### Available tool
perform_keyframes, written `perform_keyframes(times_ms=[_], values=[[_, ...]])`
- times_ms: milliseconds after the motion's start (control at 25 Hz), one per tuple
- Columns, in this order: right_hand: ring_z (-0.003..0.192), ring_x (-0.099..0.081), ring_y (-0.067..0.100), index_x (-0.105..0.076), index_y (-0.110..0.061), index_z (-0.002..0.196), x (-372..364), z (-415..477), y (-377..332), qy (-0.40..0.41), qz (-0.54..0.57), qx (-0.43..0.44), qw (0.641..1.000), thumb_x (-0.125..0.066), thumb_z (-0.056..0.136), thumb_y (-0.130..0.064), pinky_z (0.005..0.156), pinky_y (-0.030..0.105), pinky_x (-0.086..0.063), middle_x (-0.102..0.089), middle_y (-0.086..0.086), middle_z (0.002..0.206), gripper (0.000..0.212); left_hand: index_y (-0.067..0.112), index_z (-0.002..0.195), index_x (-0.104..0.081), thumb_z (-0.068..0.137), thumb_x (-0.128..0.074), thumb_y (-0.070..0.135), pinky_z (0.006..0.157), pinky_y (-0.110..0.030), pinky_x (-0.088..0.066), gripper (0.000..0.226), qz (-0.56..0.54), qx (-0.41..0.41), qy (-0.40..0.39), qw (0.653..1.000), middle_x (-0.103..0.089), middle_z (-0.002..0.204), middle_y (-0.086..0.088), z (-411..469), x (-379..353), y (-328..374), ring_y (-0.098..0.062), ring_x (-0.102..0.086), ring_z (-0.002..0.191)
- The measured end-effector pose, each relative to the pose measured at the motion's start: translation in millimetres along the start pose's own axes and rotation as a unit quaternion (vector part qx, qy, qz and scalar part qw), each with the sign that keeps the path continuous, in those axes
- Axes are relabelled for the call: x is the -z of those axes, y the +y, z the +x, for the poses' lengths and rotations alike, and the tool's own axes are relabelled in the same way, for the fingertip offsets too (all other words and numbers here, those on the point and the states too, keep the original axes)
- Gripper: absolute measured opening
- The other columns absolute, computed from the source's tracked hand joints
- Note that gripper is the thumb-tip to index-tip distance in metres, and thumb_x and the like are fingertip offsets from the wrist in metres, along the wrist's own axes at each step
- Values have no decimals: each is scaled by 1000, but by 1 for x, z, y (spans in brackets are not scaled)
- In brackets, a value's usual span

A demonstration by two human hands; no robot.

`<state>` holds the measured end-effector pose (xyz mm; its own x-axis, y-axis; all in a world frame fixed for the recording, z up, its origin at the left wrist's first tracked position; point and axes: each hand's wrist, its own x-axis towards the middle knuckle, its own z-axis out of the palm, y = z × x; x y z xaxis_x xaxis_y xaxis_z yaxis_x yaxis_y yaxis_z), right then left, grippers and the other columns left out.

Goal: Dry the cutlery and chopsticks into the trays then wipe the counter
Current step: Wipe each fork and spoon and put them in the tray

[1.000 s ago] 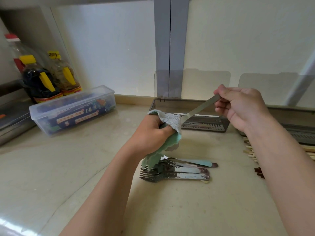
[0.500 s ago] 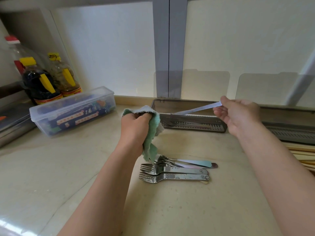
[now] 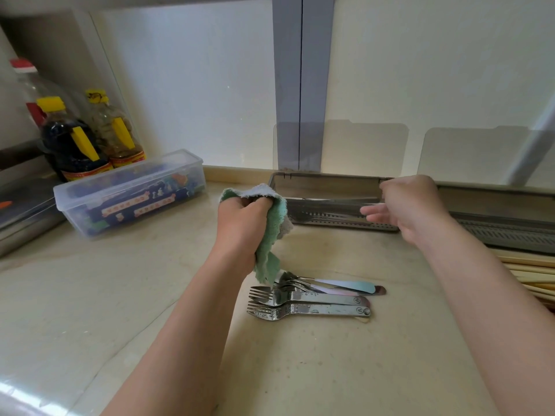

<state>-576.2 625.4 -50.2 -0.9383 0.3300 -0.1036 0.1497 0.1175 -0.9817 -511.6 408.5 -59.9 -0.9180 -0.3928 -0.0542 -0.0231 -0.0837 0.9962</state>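
Head view: the left grip [image 3: 243, 223] is clenched round a green cloth [image 3: 271, 238], just left of the tray [image 3: 327, 183]. The right grip [image 3: 405, 205] is released, fingers loose and holding nothing, over the tray's right end. Cutlery [image 3: 327, 217] lies inside the tray. Forks [image 3: 306, 300] lie together on the tabletop [image 3: 330, 370] in front of the tray; the cloth's tip hangs at their tines, touching or not I cannot tell. Chopsticks [image 3: 531, 274] lie to the tray's right, nearer the person.
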Motion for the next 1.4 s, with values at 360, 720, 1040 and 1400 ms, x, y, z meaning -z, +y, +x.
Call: perform_keyframes(times_ms=[360,720,1040,1400], values=[[67,-74,17,-71,-15,87,0,-35,-12,-313,-412,164,840,-73,88,-18,50,31,-56,-73,4,83,3,10,80,-67,94,-60,14,50,-27,-46,16,-4,-20,-24,1000,-60,68,-6,-2,-4,-2,-19,-56,58],[82,-70,21,-68,-25,77,-23,-54,-1,-381,-602,158,683,-77,75,-31,61,31,-54,-72,-3,86,11,3,89,-68,94,-60,18,58,-35,-44,18,8,-36,-38,999,-57,73,-12,-3,-7,-5,-22,-53,65],[59,-61,12,-70,-19,78,-10,-54,-16,-395,-533,171,729,-65,80,-16,58,30,-52,-71,-3,67,6,4,87,-68,94,-61,16,56,-34,-45,15,8,-37,-43,998,-58,74,-12,-5,-6,-5,-22,-53,65],[62,-71,28,-58,-5,97,11,-54,-41,-283,34,245,927,-74,82,6,58,36,-61,-71,20,73,25,13,78,-70,96,-62,16,64,-36,-51,20,-16,-60,-81,995,-66,76,-10,-11,-10,-1,-24,-62,70]])
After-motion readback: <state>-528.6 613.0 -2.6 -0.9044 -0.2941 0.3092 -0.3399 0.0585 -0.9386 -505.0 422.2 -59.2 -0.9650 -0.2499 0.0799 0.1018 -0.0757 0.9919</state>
